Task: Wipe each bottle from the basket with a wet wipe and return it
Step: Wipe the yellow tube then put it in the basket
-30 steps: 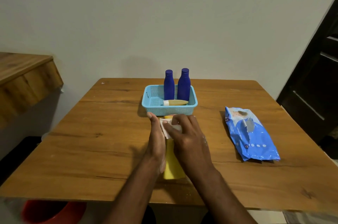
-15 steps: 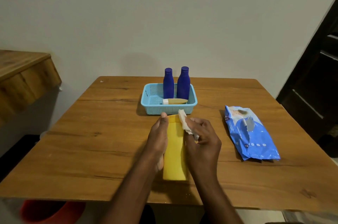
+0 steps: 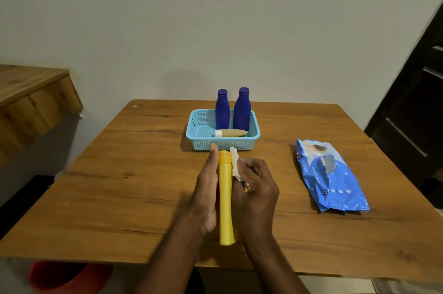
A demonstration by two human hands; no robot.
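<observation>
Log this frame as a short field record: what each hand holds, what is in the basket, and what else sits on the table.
left hand: holds the yellow bottle along its left side
right hand: grips a white wet wipe against the bottle's right side, near the cap
yellow bottle: out of the basket, cap end toward it
basket: light blue, on the wooden table
in basket: two dark blue bottles upright, one small tan bottle lying down
wipes pack: blue, flat on the table to the right

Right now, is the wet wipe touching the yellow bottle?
Touching. The head view shows the wet wipe, pinched by the right hand, pressed against the yellow bottle near its cap.
</observation>
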